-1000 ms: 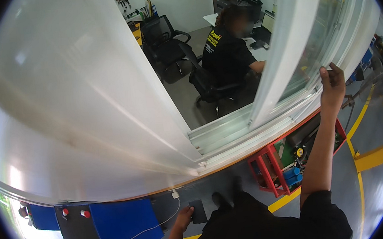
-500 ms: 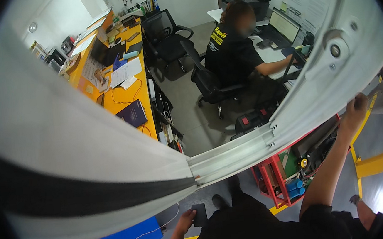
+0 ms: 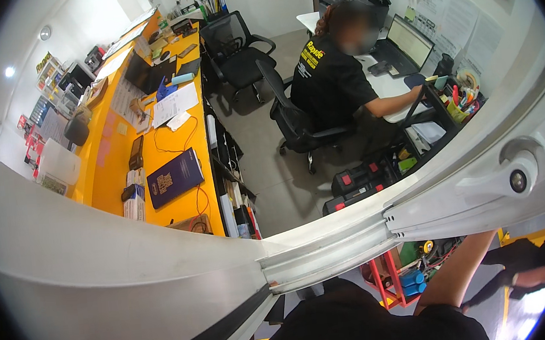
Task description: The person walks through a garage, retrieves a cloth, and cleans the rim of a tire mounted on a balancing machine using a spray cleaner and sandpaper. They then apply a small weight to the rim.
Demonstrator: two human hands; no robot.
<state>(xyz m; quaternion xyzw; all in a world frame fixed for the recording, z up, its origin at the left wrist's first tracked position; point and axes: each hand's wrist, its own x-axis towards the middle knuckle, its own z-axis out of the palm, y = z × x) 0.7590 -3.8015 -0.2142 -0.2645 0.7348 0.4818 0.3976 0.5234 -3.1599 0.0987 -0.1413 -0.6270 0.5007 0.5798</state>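
My right forearm (image 3: 456,274) reaches up from below and passes behind the white door (image 3: 457,205), so the hand itself is hidden. On that door sits a white handle with a round lock (image 3: 518,179). My left hand is out of sight behind the pale frame panel (image 3: 132,266) at the lower left. Beside that panel shows a small dark edge (image 3: 276,310), too little to name. A grooved white sill (image 3: 324,243) runs across the doorway in front of my black shirt (image 3: 357,324).
Beyond the doorway, a person in a black shirt (image 3: 326,78) sits at a desk with a laptop (image 3: 407,41). A yellow counter (image 3: 174,156) holds papers and a dark blue book (image 3: 176,177). Black cases (image 3: 358,182) stand on the floor. A red tool cart (image 3: 392,282) is outside.
My view has moved forward towards the room. My left hand, holding a flat dark thing, has passed out of sight behind the frame. My right hand is now hidden behind the door.
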